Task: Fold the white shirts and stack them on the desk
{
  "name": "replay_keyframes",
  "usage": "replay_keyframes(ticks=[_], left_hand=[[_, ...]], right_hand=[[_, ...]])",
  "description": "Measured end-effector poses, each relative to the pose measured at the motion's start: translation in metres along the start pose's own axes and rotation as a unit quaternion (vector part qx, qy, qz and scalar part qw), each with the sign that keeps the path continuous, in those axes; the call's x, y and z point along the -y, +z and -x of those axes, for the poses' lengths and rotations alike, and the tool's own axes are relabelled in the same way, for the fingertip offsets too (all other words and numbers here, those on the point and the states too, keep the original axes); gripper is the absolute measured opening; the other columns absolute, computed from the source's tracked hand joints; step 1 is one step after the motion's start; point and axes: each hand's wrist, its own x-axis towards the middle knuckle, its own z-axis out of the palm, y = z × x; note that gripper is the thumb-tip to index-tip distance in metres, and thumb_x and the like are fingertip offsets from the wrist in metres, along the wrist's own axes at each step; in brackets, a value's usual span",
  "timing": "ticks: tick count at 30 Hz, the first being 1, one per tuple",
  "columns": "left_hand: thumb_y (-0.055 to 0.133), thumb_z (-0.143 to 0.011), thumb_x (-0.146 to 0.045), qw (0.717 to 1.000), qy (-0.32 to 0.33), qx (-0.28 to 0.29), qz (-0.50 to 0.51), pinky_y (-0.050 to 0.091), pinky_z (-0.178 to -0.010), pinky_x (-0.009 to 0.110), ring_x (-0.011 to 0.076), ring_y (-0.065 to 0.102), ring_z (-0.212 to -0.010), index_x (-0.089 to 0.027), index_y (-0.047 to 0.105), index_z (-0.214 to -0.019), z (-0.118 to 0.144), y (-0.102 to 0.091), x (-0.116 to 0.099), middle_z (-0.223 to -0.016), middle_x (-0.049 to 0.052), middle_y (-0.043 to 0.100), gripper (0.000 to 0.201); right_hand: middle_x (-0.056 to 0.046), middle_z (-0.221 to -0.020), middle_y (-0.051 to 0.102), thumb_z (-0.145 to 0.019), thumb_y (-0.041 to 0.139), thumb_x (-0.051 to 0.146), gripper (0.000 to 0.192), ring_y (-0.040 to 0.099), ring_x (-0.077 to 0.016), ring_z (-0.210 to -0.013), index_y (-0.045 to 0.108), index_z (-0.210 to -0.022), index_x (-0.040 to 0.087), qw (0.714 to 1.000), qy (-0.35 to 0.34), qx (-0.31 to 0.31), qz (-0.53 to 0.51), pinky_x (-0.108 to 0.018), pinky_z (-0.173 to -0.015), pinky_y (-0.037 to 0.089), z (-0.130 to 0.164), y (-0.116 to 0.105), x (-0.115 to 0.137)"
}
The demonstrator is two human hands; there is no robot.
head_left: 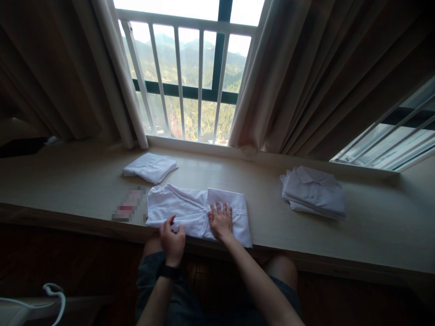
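A white shirt (190,208), partly folded, lies at the near edge of a long pale wooden window ledge (68,181). My right hand (220,222) presses flat on the shirt's folded right part, fingers spread. My left hand (172,240), with a dark band at the wrist, pinches the shirt's near edge just left of the middle.
A small folded white garment (150,166) lies behind the shirt to the left. A stack of folded white shirts (314,192) sits on the ledge to the right. A blurred red-and-white item (128,204) lies left of the shirt. Curtains frame a barred window behind.
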Motion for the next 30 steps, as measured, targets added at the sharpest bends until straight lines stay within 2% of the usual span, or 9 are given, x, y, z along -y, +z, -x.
replay_keyframes(ticks=[2,4,7,10,15,18,21,25,30], left_hand=[[0.074,-0.072,-0.02,0.99,-0.099,-0.094,0.024,0.056,-0.088,0.04,0.0224,0.064,-0.097,-0.015,0.06,-0.117,-0.005,-0.022,0.022,-0.114,0.011,0.059,0.048],[0.081,-0.067,-0.02,0.966,-0.208,-0.117,0.096,0.056,-0.087,0.041,0.0197,0.065,-0.091,-0.015,0.057,-0.113,-0.014,-0.036,0.041,-0.106,0.008,0.06,0.052],[0.081,-0.068,-0.016,0.913,-0.319,-0.084,0.239,0.057,-0.079,0.034,0.0144,0.065,-0.077,-0.015,0.056,-0.099,-0.035,-0.041,0.053,-0.089,0.002,0.063,0.04],[0.076,-0.069,-0.01,0.855,-0.383,-0.052,0.346,0.055,-0.066,0.026,0.0113,0.063,-0.067,-0.014,0.06,-0.087,-0.057,-0.038,0.047,-0.08,0.001,0.065,0.025],[0.079,-0.064,-0.009,0.831,-0.425,-0.036,0.357,0.053,-0.06,0.025,0.0124,0.063,-0.066,-0.014,0.066,-0.091,-0.082,-0.03,0.029,-0.082,0.001,0.068,0.03],[0.075,-0.069,-0.011,0.844,-0.405,0.02,0.352,0.056,-0.065,0.026,0.0135,0.065,-0.07,-0.014,0.068,-0.096,-0.085,-0.024,0.016,-0.086,0.003,0.07,0.029],[0.071,-0.075,-0.021,0.872,-0.337,0.032,0.353,0.056,-0.07,0.024,0.0136,0.066,-0.079,-0.016,0.068,-0.106,-0.085,-0.019,-0.001,-0.096,0.004,0.071,0.031],[0.068,-0.08,-0.034,0.879,-0.26,0.072,0.392,0.056,-0.08,0.027,0.0173,0.067,-0.094,-0.018,0.065,-0.115,-0.086,-0.012,-0.025,-0.11,0.006,0.07,0.039],[0.057,-0.087,-0.036,0.923,-0.061,0.163,0.344,0.05,-0.099,0.034,0.0225,0.063,-0.111,-0.016,0.063,-0.117,-0.076,0.015,-0.083,-0.115,0.008,0.069,0.037]], right_hand=[[-0.002,-0.161,0.034,-0.103,0.033,0.053,0.051,0.017,-0.0352,-0.152,0.043,-0.151,0.038,1.0,0.004,0.013,-0.003,-0.063,-0.12,0.004,-0.001,0.001,0.001],[-0.003,-0.162,0.033,-0.102,0.035,0.054,0.052,0.016,-0.0363,-0.152,0.04,-0.151,0.04,1.0,0.003,0.016,-0.003,-0.066,-0.118,0.004,-0.001,-0.001,0.002],[-0.006,-0.162,0.031,-0.101,0.036,0.054,0.057,0.015,-0.037,-0.152,0.036,-0.155,0.035,1.0,-0.001,0.019,0.001,-0.066,-0.118,0.005,0.0,-0.004,0.002],[-0.008,-0.162,0.031,-0.102,0.033,0.053,0.059,0.015,-0.0353,-0.152,0.035,-0.156,0.029,1.0,-0.003,0.024,-0.001,-0.065,-0.119,0.006,0.001,-0.006,0.001],[-0.003,-0.159,0.039,-0.106,0.025,0.04,0.05,0.023,-0.0299,-0.151,0.042,-0.152,0.034,0.999,0.006,0.016,-0.032,-0.06,-0.121,0.01,0.001,-0.008,-0.004],[-0.005,-0.157,0.041,-0.104,0.031,0.039,0.05,0.025,-0.0306,-0.15,0.044,-0.152,0.029,0.999,0.015,0.0,-0.035,-0.057,-0.122,0.011,0.001,-0.007,-0.005],[-0.005,-0.158,0.041,-0.103,0.035,0.041,0.049,0.023,-0.0323,-0.15,0.048,-0.149,0.029,0.999,0.012,-0.003,-0.033,-0.057,-0.122,0.009,0.002,-0.007,-0.003],[-0.005,-0.158,0.04,-0.104,0.032,0.045,0.05,0.021,-0.0332,-0.151,0.048,-0.149,0.031,0.999,0.008,-0.008,-0.036,-0.06,-0.121,0.007,0.003,-0.009,-0.001],[-0.006,-0.156,0.042,-0.103,0.034,0.047,0.05,0.024,-0.0351,-0.149,0.05,-0.148,0.031,0.999,0.003,-0.007,-0.038,-0.063,-0.12,0.01,0.003,-0.01,-0.002]])
